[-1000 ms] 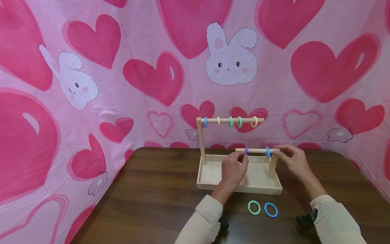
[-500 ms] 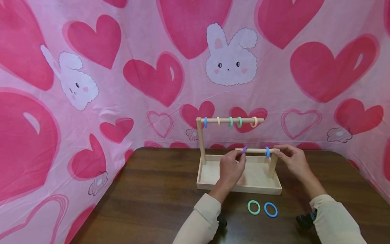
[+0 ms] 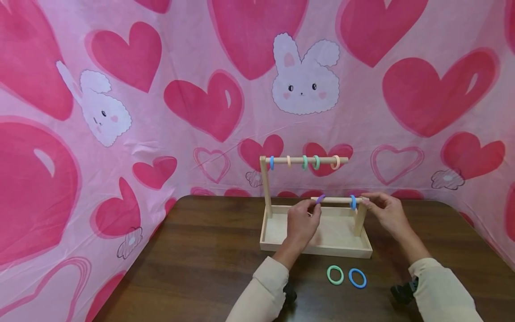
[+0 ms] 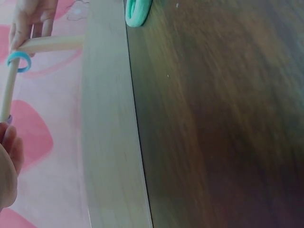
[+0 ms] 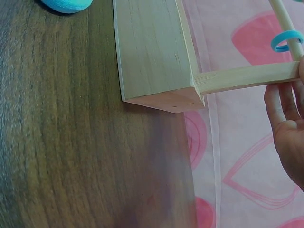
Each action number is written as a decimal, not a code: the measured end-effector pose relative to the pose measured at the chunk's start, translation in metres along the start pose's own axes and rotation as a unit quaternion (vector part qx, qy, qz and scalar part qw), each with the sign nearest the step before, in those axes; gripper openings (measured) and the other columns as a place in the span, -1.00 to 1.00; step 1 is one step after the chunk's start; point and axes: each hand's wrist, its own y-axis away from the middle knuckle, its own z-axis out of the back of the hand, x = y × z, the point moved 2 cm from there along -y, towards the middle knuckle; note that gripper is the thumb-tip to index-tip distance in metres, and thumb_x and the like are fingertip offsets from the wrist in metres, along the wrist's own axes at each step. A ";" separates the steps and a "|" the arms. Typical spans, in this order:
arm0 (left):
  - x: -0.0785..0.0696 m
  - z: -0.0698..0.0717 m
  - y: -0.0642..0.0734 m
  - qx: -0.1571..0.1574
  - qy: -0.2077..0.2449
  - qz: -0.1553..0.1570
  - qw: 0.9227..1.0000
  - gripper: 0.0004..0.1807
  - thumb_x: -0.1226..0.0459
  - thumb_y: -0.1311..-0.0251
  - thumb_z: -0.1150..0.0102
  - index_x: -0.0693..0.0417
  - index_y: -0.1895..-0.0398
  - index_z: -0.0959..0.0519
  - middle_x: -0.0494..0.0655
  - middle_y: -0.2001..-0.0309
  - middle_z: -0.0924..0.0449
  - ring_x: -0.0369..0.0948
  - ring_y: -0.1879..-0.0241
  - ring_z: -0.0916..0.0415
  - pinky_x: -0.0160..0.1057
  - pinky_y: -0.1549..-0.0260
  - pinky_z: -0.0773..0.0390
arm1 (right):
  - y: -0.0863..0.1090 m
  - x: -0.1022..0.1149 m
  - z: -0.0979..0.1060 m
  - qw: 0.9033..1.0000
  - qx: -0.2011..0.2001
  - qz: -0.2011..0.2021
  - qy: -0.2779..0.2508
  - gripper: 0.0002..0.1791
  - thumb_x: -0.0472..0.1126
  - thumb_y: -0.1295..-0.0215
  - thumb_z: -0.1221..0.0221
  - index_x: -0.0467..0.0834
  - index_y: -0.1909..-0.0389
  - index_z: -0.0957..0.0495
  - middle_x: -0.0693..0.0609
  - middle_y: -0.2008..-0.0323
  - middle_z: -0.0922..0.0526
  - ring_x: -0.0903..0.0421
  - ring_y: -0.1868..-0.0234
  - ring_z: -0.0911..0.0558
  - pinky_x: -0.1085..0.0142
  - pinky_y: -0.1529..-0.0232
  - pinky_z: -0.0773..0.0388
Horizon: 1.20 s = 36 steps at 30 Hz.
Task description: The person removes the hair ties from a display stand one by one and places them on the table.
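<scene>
My left hand [image 3: 301,222] pinches a purple ring [image 3: 320,198] around the lower wooden rod [image 3: 337,200], close to the rod's free left end. The ring leans. Farther right on that rod hangs a blue ring [image 3: 352,202]. At the rod's right end, the fingers and thumb of my right hand [image 3: 389,214] hold the top of the short post [image 3: 360,219] of the wooden stand. In the left wrist view, only a sliver of the purple ring [image 4: 9,119] shows beside my fingers. The right wrist view shows my right hand [image 5: 289,137] at the post's top.
The stand's tray [image 3: 338,251] rests on the dark wooden table [image 3: 193,264]. Blue, peach and green rings hang from the upper rod [image 3: 297,160]. In front lie a green ring [image 3: 335,282] and a blue ring [image 3: 364,286]. A pink heart-patterned cloth [image 3: 257,116] hangs behind.
My left hand has slid the purple ring a little leftward along the lower rod, and the ring tilts more. My right hand stays at the post.
</scene>
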 end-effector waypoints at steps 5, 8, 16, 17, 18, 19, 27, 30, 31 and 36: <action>0.004 0.002 0.001 -0.009 -0.007 -0.007 1.000 -0.91 0.28 -0.24 -0.37 0.12 0.30 -0.75 -0.10 0.42 -0.78 -0.31 0.44 -0.69 -0.60 0.39 -0.55 | 0.001 0.001 0.000 1.000 0.002 0.000 0.005 -0.65 -0.29 -0.41 -0.23 -0.51 -0.02 -0.54 0.77 0.26 -0.53 0.71 0.17 -0.50 0.73 0.18 -0.47; 0.007 0.002 0.001 -0.010 -0.003 -0.005 1.000 -0.91 0.28 -0.24 -0.37 0.12 0.28 -0.76 -0.09 0.42 -0.78 -0.29 0.44 -0.69 -0.60 0.38 -0.56 | 0.001 0.002 0.000 1.000 0.005 -0.004 0.005 -0.65 -0.28 -0.42 -0.22 -0.51 -0.03 -0.54 0.77 0.26 -0.53 0.70 0.17 -0.50 0.72 0.19 -0.48; 0.012 0.005 0.001 -0.009 -0.001 -0.006 1.000 -0.92 0.30 -0.25 -0.35 0.14 0.30 -0.75 -0.09 0.45 -0.76 -0.31 0.47 -0.67 -0.59 0.39 -0.58 | 0.001 0.003 0.000 1.000 0.003 0.001 0.004 -0.65 -0.28 -0.42 -0.22 -0.51 -0.03 -0.54 0.77 0.25 -0.53 0.70 0.16 -0.50 0.73 0.18 -0.48; 0.012 0.005 0.001 -0.008 -0.004 -0.006 1.000 -0.92 0.30 -0.24 -0.35 0.13 0.31 -0.75 -0.09 0.45 -0.76 -0.32 0.47 -0.67 -0.59 0.39 -0.58 | 0.001 0.002 0.000 1.000 0.003 0.003 0.004 -0.65 -0.29 -0.42 -0.22 -0.51 -0.03 -0.54 0.77 0.24 -0.53 0.70 0.16 -0.50 0.73 0.18 -0.48; 0.013 0.005 0.001 -0.008 -0.001 -0.005 1.000 -0.92 0.30 -0.24 -0.35 0.14 0.31 -0.75 -0.09 0.45 -0.75 -0.32 0.47 -0.67 -0.59 0.39 -0.57 | 0.000 0.002 0.000 1.000 0.003 0.004 0.003 -0.66 -0.29 -0.41 -0.22 -0.51 -0.03 -0.54 0.77 0.24 -0.54 0.70 0.16 -0.50 0.73 0.18 -0.48; 0.013 0.006 0.001 -0.007 -0.001 -0.005 1.000 -0.93 0.31 -0.24 -0.35 0.14 0.31 -0.75 -0.09 0.45 -0.75 -0.32 0.47 -0.66 -0.59 0.39 -0.57 | 0.000 0.002 0.000 1.000 0.003 0.004 0.002 -0.66 -0.30 -0.41 -0.22 -0.51 -0.03 -0.54 0.76 0.24 -0.54 0.70 0.16 -0.51 0.73 0.18 -0.48; 0.016 0.007 0.000 -0.025 -0.002 -0.024 0.999 -0.95 0.34 -0.22 -0.34 0.13 0.37 -0.74 -0.09 0.49 -0.74 -0.31 0.50 -0.65 -0.60 0.43 -0.55 | 0.000 0.003 0.001 1.000 0.001 0.001 0.001 -0.66 -0.32 -0.40 -0.23 -0.51 -0.03 -0.55 0.76 0.25 -0.53 0.70 0.16 -0.49 0.73 0.19 -0.47; 0.017 0.007 0.001 -0.040 -0.007 -0.048 0.998 -0.97 0.36 -0.17 -0.36 0.15 0.40 -0.72 -0.09 0.52 -0.72 -0.32 0.53 -0.63 -0.61 0.46 -0.53 | 0.000 0.004 0.002 1.000 0.000 0.002 0.001 -0.66 -0.32 -0.40 -0.23 -0.51 -0.03 -0.55 0.76 0.25 -0.54 0.70 0.16 -0.50 0.72 0.20 -0.48; 0.018 0.007 0.001 -0.041 -0.007 -0.051 0.998 -0.97 0.37 -0.16 -0.37 0.16 0.40 -0.72 -0.09 0.52 -0.72 -0.31 0.53 -0.62 -0.61 0.46 -0.53 | 0.000 0.004 0.002 1.000 0.001 0.001 0.000 -0.66 -0.32 -0.40 -0.23 -0.51 -0.04 -0.55 0.76 0.25 -0.54 0.70 0.16 -0.50 0.72 0.20 -0.48; 0.018 0.010 0.002 -0.031 -0.001 -0.039 0.999 -0.95 0.36 -0.18 -0.36 0.18 0.39 -0.73 -0.06 0.50 -0.73 -0.29 0.52 -0.64 -0.59 0.45 -0.55 | 0.002 0.004 0.002 1.000 0.008 -0.007 0.004 -0.65 -0.28 -0.43 -0.21 -0.49 -0.05 -0.54 0.77 0.25 -0.53 0.69 0.15 -0.49 0.71 0.20 -0.48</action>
